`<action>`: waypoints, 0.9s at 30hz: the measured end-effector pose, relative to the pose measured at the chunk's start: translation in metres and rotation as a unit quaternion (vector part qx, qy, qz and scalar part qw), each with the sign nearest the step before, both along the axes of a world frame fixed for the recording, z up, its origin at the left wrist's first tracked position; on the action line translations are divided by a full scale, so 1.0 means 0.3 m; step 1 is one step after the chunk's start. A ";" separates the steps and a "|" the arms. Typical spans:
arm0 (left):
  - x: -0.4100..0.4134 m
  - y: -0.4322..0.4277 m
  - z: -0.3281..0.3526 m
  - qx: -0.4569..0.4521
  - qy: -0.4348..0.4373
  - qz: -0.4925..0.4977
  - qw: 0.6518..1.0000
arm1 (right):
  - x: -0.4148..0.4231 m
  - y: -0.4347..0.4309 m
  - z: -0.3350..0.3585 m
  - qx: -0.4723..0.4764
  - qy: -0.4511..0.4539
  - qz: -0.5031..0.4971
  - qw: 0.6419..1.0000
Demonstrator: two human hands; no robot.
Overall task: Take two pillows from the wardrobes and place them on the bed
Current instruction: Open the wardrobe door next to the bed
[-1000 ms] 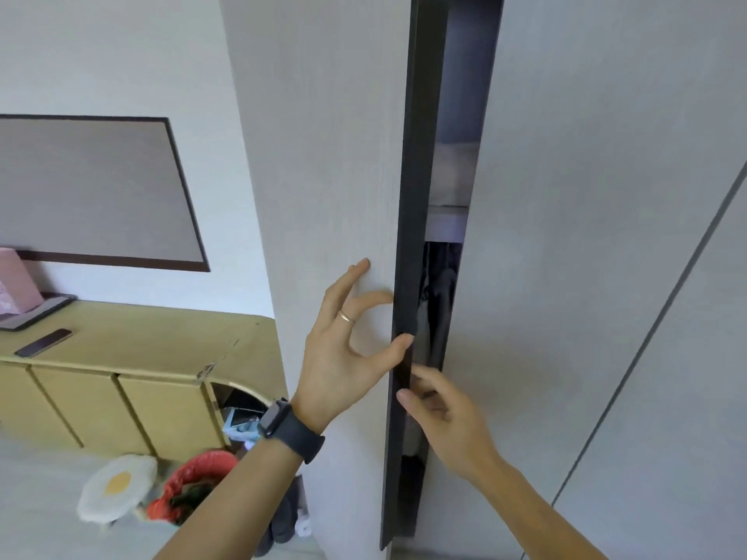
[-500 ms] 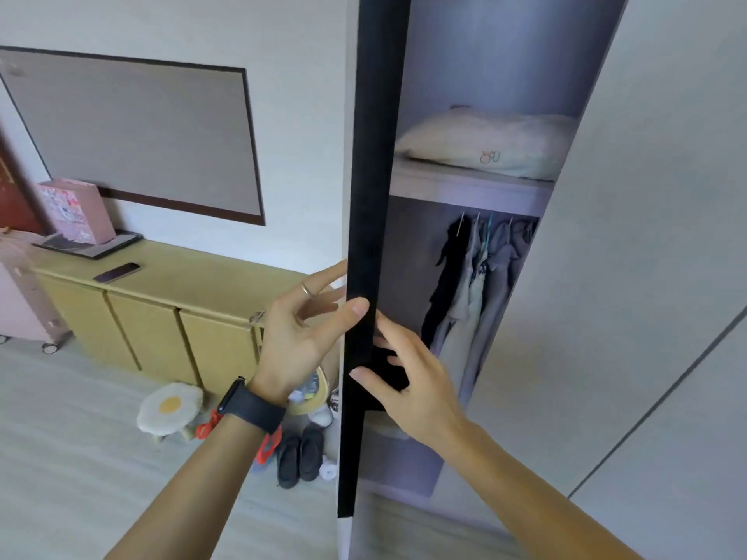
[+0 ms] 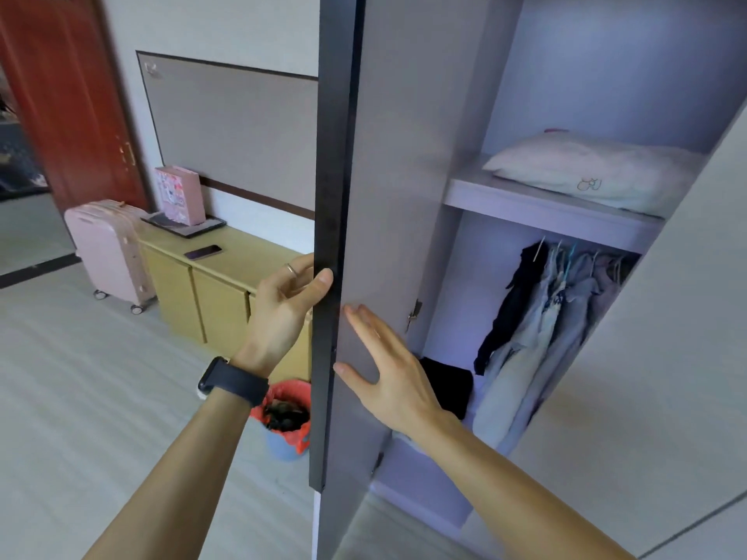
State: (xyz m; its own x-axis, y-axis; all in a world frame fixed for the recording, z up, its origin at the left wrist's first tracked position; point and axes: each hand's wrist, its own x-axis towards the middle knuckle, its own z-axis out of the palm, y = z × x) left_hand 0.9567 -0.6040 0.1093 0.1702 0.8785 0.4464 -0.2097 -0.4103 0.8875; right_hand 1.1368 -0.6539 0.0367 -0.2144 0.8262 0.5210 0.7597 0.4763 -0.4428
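Wardrobe door (image 3: 384, 196) open, dark edge facing the camera. Left hand (image 3: 283, 313) grips that edge: thumb on the near face, fingers (image 3: 297, 268) wrapped round the far side, ring visible, black watch (image 3: 234, 381) on the wrist. Right hand (image 3: 388, 369) lies flat on the door's inner panel, fingers spread wide, holding nothing. One white pillow (image 3: 586, 171) lies on the upper shelf (image 3: 525, 206) inside the wardrobe, untouched, well apart from both hands. Clothes (image 3: 537, 317) hang below the shelf. To the left: yellow desk (image 3: 226, 272) with a phone (image 3: 203, 252) and pink bag (image 3: 178, 194), pink suitcase (image 3: 109, 248) beside it, red-lined bin (image 3: 285, 418) on the floor.
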 end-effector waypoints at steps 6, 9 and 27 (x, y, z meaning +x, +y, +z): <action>0.036 -0.079 -0.006 0.077 0.102 0.157 0.979 | 0.058 -0.022 -0.007 -0.009 -0.016 -0.014 1.000; 0.098 -0.162 -0.068 0.263 0.168 0.310 0.898 | 0.134 -0.070 -0.015 0.010 -0.010 -0.049 0.999; 0.920 -0.110 -0.284 0.133 0.424 -0.079 0.892 | 0.873 -0.472 -0.067 0.036 -0.031 -0.384 0.922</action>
